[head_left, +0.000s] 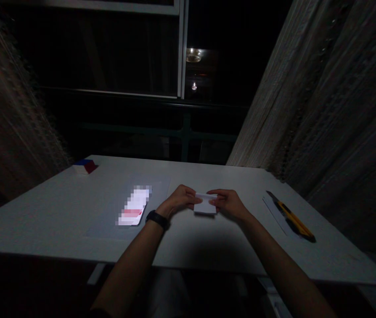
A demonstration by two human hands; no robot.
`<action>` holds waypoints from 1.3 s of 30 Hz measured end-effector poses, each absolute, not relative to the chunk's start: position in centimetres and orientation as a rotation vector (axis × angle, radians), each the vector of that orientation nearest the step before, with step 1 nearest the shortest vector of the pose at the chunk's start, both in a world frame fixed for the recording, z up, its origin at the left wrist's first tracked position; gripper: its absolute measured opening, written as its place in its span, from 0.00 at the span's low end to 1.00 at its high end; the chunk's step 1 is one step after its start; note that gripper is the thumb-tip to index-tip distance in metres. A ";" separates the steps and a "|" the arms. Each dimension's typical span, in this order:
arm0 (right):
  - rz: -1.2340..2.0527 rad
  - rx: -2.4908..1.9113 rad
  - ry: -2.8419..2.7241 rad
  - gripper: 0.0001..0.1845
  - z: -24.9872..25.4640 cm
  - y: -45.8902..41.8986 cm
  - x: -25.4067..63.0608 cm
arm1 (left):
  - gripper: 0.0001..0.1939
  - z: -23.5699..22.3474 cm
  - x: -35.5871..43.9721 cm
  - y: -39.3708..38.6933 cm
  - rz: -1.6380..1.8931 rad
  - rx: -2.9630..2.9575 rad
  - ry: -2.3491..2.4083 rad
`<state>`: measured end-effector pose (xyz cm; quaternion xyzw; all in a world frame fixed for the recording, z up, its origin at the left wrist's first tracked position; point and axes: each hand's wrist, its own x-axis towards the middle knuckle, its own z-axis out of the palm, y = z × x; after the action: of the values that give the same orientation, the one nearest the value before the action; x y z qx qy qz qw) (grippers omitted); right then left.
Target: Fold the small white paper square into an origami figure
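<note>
A small white piece of folded paper is held just above the table, between my two hands. My left hand pinches its left edge, thumb on top and fingers behind. On the other side my right hand grips the right edge the same way, its thumb lying on the paper's face. The paper's underside and the fingertips beneath it are hidden. A dark band sits on my left wrist.
On the white table, a lit phone rests on a pale sheet at left. A yellow-and-black utility knife lies at right by a thin white strip. A cube puzzle stands at the far left corner. Curtains hang either side.
</note>
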<state>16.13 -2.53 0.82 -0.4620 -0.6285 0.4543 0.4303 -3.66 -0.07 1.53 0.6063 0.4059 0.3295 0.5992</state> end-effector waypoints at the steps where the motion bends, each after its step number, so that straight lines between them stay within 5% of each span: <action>1: 1.136 -1.154 -1.564 0.26 0.8 -2.5 16.1 | 0.17 1.5 -3.7 0.0 0.760 1.399 0.939; 34: 1.264 -1.128 -1.512 0.26 1.1 -3.0 15.8 | 0.16 0.7 -2.7 0.0 0.828 1.435 1.006; 39: 1.243 -1.148 -1.508 0.26 0.4 -2.6 15.9 | 0.22 1.0 -2.7 -0.2 0.871 1.371 0.931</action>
<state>15.86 -2.61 0.41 -0.4589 -0.6027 0.4968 0.4236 -2.73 -0.19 1.04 0.5896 0.4005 0.3746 0.5930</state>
